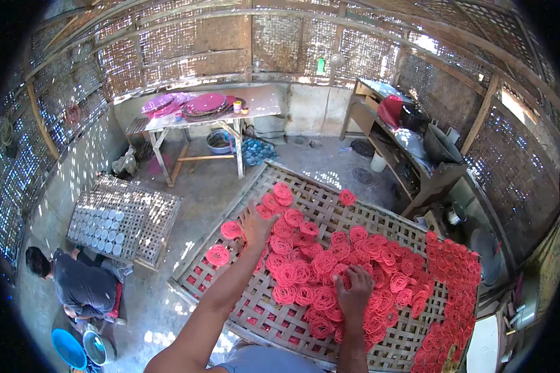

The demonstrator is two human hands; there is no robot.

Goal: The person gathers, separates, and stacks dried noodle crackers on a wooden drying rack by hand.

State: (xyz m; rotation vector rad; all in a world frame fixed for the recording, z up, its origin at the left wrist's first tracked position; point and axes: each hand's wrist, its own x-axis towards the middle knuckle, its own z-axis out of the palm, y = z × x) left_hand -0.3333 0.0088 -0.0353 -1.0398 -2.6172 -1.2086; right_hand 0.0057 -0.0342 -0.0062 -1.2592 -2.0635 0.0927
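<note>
Many red, lacy round crackers [323, 262] lie heaped on a slatted woven bamboo rack [320, 177] in front of me. My left hand [255, 227] reaches over the rack's left part, fingers spread, beside a few crackers near the far edge. Whether its fingertips touch them I cannot tell. My right hand [354, 289] rests on the middle of the heap, thumb and fingers bent around a red cracker whose edge shows between them. Single crackers lie apart at the left, such as one red cracker [218, 255], and another stray cracker [347, 198] sits farther back.
At the left a person [84, 283] crouches beside a rack of pale discs [102, 230], near a blue basin [69, 349] and a metal pot [99, 347]. A table [261, 102] with pink round trays stands behind. Wooden shelving [379, 140] holds a large pan [440, 146] at right.
</note>
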